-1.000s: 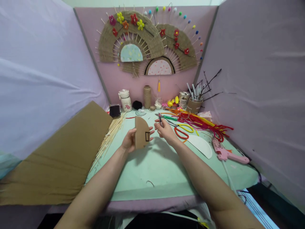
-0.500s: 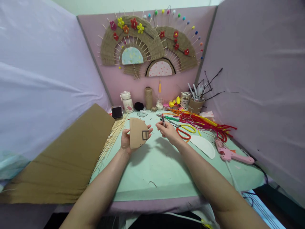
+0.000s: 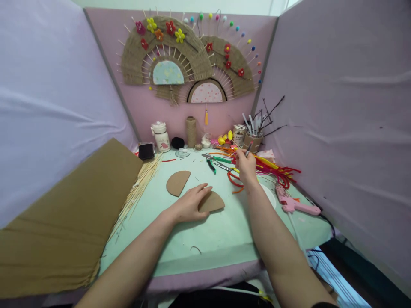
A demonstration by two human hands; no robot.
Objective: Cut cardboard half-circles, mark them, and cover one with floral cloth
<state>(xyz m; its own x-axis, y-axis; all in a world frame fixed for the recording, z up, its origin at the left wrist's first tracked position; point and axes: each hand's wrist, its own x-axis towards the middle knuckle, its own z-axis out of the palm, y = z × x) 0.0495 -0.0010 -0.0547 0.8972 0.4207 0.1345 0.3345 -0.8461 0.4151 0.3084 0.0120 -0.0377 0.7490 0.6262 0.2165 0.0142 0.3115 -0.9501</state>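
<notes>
My left hand (image 3: 192, 202) is low over the mat, its thumb and fingers around the left part of a brown cardboard half-circle (image 3: 213, 202). A second cardboard half-circle (image 3: 177, 183) lies flat to the upper left of that hand. My right hand (image 3: 247, 167) is raised over the craft supplies, closed on a slim dark pen (image 3: 248, 149) that points upward. Red-handled scissors (image 3: 235, 179) lie beneath the right wrist, partly hidden. A white half-disc (image 3: 269, 196) shows from behind the right forearm.
Green-handled pliers (image 3: 221, 160) and fuzzy red and yellow pipe cleaners (image 3: 282, 173) lie at back right. A pink glue gun (image 3: 297, 205) with a cord sits right. Thin sticks (image 3: 138, 184) and a large brown board (image 3: 70, 222) occupy the left. Jars and twine (image 3: 191, 132) line the back.
The cardboard held up in my left hand is down on the mat, and two separate half-circles show. My right hand has moved right and away from me with the pen. The view has shifted.
</notes>
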